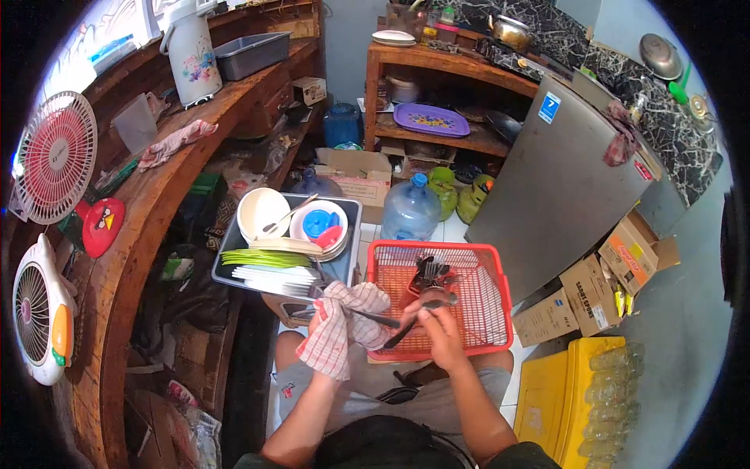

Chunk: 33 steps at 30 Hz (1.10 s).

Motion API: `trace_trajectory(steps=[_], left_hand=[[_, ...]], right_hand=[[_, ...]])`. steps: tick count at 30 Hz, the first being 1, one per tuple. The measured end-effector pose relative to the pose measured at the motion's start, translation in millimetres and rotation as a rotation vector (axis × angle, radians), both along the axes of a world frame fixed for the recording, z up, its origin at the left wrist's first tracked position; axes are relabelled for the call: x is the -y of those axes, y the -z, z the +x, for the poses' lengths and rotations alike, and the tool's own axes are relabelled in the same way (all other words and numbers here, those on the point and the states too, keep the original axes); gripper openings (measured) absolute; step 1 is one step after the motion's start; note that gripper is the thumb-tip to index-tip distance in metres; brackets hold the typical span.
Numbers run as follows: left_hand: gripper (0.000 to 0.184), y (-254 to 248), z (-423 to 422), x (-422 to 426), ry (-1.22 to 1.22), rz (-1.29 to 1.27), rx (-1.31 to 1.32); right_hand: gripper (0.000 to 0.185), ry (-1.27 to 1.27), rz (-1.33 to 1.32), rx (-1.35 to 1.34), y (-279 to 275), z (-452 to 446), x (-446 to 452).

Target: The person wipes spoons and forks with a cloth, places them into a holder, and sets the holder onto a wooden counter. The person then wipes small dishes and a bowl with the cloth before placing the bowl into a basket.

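A red and white checked cloth (324,352) is wrapped over my left hand (326,313), whose fingers it mostly covers; the handle of a dark utensil runs into the cloth. My right hand (439,332) pinches dark-handled cutlery (400,330) above the near edge of a red plastic basket (500,313). More dark utensils (432,273) lie in the basket. To the left, a grey tub (353,234) holds white bowls (262,211), a blue item (319,224), green plates (266,258) and white plates (275,280).
Behind the basket stands a blue water jug (412,209) near green gas cylinders (443,191). A grey fridge (547,172), cardboard boxes (587,295) and a yellow crate (543,399) are on the right. A wooden counter (156,211) curves along the left.
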<state>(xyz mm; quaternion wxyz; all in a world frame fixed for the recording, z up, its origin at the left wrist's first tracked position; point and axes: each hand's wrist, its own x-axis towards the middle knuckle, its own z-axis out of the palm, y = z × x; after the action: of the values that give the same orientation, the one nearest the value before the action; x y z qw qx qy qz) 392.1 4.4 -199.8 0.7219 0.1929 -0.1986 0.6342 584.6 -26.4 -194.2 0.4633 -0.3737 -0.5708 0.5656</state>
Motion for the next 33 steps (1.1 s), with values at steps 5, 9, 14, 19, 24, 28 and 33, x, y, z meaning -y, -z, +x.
trace_trajectory(steps=[5, 9, 14, 19, 24, 28, 33], left_hand=[[0.028, 47.9, -11.6, 18.0, -0.318, -0.589, -0.636], [0.024, 36.6, 1.2, 16.4, -0.332, -0.508, -0.621], [0.023, 8.6, 9.1, 28.5, -0.371, -0.653, -0.668], [0.021, -27.5, 16.2, 36.8, -0.390, -0.535, -0.801], [0.011, 3.4, 15.9, 27.3, -0.569, -0.399, -0.850], [0.009, -2.2, 24.8, 27.9, -0.639, -0.414, -0.933], [0.017, 1.2, 30.1, 32.1, -0.558, -0.457, -0.951]], right_hand=[[0.037, 0.236, -0.063, -0.329, -0.9, 16.4, 7.6], [0.040, 0.313, -0.173, -0.418, -1.3, 18.2, 17.7], [0.031, 0.118, -0.308, -0.486, 26.1, 15.9, 25.3], [0.027, 0.196, -0.211, -0.283, -6.9, 2.1, 27.1], [0.021, 0.169, -0.091, -0.058, 6.0, -7.4, 35.4], [0.018, 0.124, -0.183, -0.126, -3.6, -14.3, 40.9], [0.017, 0.140, -0.266, -0.067, 10.4, -21.5, 39.5]])
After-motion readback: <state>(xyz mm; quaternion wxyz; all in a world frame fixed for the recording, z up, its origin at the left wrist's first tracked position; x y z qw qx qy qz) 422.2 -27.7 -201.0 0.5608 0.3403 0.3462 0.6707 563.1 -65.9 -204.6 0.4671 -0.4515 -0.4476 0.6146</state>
